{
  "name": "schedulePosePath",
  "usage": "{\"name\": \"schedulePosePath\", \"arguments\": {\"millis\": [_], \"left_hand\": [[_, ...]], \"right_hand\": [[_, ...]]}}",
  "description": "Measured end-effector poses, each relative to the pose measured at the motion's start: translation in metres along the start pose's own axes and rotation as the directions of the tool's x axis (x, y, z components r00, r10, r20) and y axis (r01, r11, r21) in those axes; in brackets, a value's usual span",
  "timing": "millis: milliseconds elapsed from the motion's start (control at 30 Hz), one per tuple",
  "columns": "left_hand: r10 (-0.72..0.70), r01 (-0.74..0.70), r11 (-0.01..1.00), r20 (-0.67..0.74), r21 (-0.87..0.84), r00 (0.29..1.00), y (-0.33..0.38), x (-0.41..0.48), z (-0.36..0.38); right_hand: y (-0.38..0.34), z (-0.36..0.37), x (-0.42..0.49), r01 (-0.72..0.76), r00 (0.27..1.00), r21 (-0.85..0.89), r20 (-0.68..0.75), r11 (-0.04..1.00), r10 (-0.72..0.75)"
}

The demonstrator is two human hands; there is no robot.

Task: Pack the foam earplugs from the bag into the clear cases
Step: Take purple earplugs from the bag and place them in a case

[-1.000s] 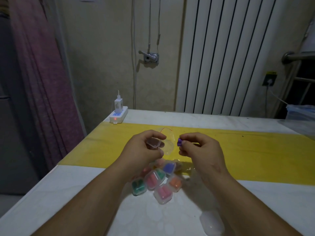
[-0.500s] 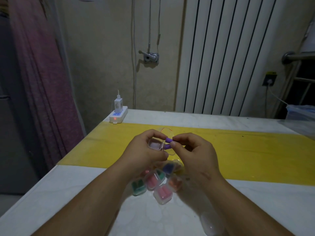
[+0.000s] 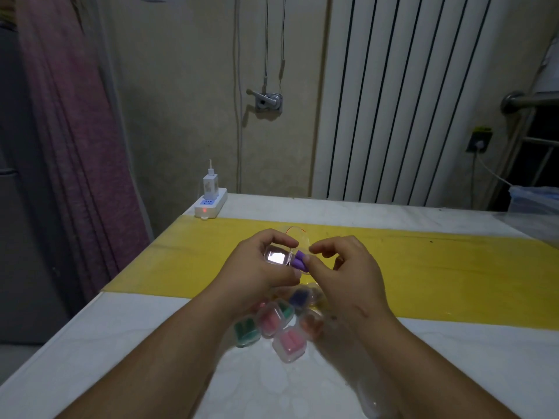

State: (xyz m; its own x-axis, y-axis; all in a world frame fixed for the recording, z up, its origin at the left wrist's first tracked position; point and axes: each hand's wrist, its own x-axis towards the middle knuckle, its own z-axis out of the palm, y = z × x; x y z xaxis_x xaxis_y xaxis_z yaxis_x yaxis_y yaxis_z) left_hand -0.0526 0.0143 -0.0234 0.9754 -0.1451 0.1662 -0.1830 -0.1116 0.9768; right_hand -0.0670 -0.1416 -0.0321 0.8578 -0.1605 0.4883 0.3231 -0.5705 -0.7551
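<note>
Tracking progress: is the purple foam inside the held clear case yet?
Partly out: the purple foam juts past the clear case's edge, at the right hand's fingertips.

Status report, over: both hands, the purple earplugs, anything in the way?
Left hand holds clear case. Right hand pinches purple earplugs at case's right edge. Filled cases lie below on table, not blocking.

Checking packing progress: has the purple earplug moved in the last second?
Yes. The purple earplug moved left, toward the power strip side, to the clear case in the left hand.
</note>
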Motion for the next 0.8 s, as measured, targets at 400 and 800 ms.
{"name": "schedulePosePath", "arguments": {"millis": [400,800], "left_hand": [[-0.130,0.145,0.932,0.068,-0.332,0.989,0.008,0.001,0.004],[0.008,-0.003,0.990,0.034,-0.138,0.999,0.005,-0.002,0.003]], "right_hand": [[-0.002,-0.001,0.005,-0.417,0.909,0.477,0.198,0.774,0.367],[-0.009,-0.002,0.002,-0.572,0.818,0.639,0.397,0.515,0.416]]}}
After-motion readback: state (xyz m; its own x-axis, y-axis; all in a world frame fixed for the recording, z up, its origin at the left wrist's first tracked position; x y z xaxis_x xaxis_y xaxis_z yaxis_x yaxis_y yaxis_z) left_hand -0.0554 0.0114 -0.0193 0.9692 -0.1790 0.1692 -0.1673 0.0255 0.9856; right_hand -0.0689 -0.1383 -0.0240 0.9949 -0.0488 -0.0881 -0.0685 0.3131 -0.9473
